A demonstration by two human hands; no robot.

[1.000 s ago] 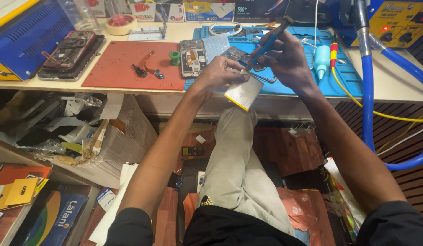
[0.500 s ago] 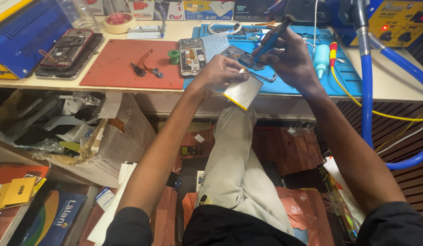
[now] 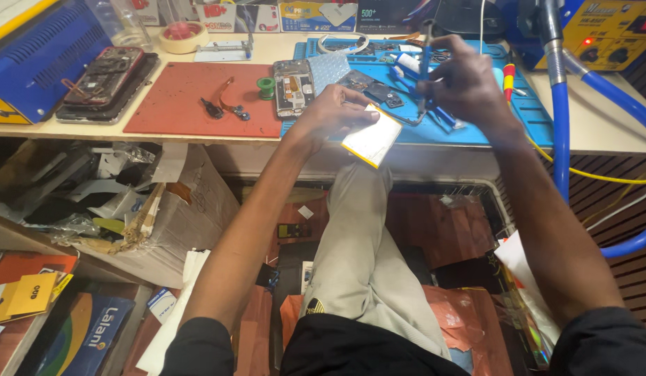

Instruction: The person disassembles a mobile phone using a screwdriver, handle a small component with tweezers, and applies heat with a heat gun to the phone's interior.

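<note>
My left hand (image 3: 335, 110) grips a flat pale rectangular phone battery (image 3: 372, 135) with a yellow edge, held tilted over the front edge of the bench. My right hand (image 3: 463, 85) is closed around a dark pen-like tool (image 3: 426, 59) held nearly upright over the blue work mat (image 3: 518, 122), its lower tip close to the battery's far end. An opened phone body (image 3: 294, 86) lies just left of my left hand, at the seam between the red mat (image 3: 177, 104) and the blue mat.
Tweezers and small parts (image 3: 222, 106) lie on the red mat. A stack of opened phones (image 3: 104, 80) sits beside a blue machine (image 3: 37, 59) at left. A blue hose (image 3: 561, 125) and yellow station (image 3: 608, 31) stand at right. Cardboard box (image 3: 177, 223) below.
My right hand has swung the tool from slanted to nearly upright and lifted a little. The battery in my left hand has shifted slightly right.
</note>
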